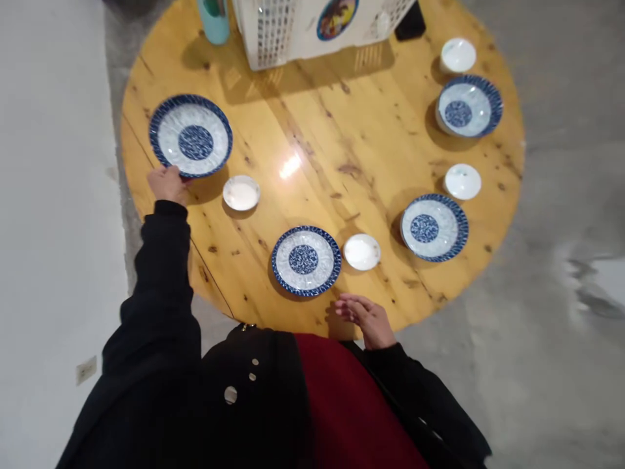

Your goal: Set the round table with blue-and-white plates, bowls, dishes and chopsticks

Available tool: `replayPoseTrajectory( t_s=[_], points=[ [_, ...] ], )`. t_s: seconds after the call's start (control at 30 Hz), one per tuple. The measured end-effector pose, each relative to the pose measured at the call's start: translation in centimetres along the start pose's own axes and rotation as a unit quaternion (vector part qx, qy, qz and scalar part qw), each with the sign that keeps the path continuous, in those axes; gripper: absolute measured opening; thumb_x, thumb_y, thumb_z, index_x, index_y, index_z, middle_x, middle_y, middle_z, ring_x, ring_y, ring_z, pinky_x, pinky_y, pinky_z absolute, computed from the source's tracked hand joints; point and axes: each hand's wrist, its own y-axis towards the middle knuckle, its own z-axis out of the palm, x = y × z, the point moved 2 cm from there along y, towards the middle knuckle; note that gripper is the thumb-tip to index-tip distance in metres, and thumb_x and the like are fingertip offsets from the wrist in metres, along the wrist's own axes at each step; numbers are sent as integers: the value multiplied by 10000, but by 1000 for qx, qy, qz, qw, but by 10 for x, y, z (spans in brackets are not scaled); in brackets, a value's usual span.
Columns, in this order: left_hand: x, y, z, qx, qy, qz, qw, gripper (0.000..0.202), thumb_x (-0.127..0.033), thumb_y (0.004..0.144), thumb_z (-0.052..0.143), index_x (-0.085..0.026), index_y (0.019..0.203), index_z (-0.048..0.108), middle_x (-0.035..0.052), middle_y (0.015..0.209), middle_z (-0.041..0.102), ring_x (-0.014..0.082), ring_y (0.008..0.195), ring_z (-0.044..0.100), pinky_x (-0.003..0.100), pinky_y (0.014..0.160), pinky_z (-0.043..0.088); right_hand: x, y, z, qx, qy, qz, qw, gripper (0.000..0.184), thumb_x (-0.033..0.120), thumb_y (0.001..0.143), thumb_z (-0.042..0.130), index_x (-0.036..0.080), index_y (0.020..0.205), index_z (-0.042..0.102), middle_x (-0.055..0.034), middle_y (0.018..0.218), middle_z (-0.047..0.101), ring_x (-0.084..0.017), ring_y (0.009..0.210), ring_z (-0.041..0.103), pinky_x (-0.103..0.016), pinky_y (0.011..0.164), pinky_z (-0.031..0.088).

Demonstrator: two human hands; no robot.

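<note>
My left hand (167, 185) grips the near rim of a blue-and-white plate (168, 130) at the left side of the round table, and a shadow shows beneath the plate. Beside it is a small white bowl (241, 193). Another blue-and-white plate (322, 260) lies at the front edge, with a second small white bowl (362, 252) to its right. My right hand (364, 318) hovers by the table's front edge, just below these two, fingers stretched out and holding nothing.
On the right are two blue-rimmed bowls (436, 228) (469, 107), each with a small white bowl (462, 182) (458, 55) beside it. At the back stand a white plastic basket (307, 39), a light-blue cup (215, 26) and a black object (410, 23). A wall (53, 195) rises on the left.
</note>
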Motion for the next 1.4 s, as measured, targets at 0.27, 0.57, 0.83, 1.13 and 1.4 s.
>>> replayPoseTrajectory(
  t_s=[0.27, 0.57, 0.83, 1.13, 1.4],
  points=[
    [-46, -119, -28, 81, -18, -11, 997, 276, -330, 835, 607, -55, 867, 617, -11, 717, 560, 85, 675, 542, 381, 799, 571, 49, 13, 19, 78, -7, -151, 986, 448, 575, 766, 707, 166, 949, 702, -82, 843, 745, -173, 688, 694, -315, 660, 556],
    [-40, -266, 30, 331, 1, -81, 940, 249, -402, 801, 577, -167, 723, 605, -14, 629, 527, 123, 574, 478, 230, 547, 391, 55, 16, 17, 60, -123, -239, 961, 465, 643, 890, 510, 195, 793, 587, -5, 648, 580, -143, 590, 558, -265, 573, 448],
    [-30, -298, 39, 364, 192, -35, 911, 308, -355, 877, 467, -228, 605, 400, -12, 524, 470, 149, 545, 476, 265, 593, 308, 18, 29, -3, 33, -226, -194, 954, 344, 515, 863, 512, 213, 704, 551, -10, 554, 592, -171, 522, 573, -280, 574, 444],
    [-33, -275, 40, 387, 409, 22, 826, 350, -381, 941, 450, -213, 644, 529, 77, 684, 674, 223, 706, 614, 295, 625, 272, 27, 47, 7, 23, -379, -244, 892, 339, 471, 871, 466, 231, 634, 493, -29, 530, 589, -185, 554, 572, -277, 594, 378],
    [-38, -265, 46, 394, 498, 30, 772, 415, -456, 975, 414, -194, 762, 656, 92, 824, 731, 237, 809, 651, 309, 619, 245, 22, 63, 11, -7, -454, -269, 849, 385, 484, 875, 448, 221, 593, 458, -24, 551, 525, -176, 575, 512, -290, 587, 288]
  ],
)
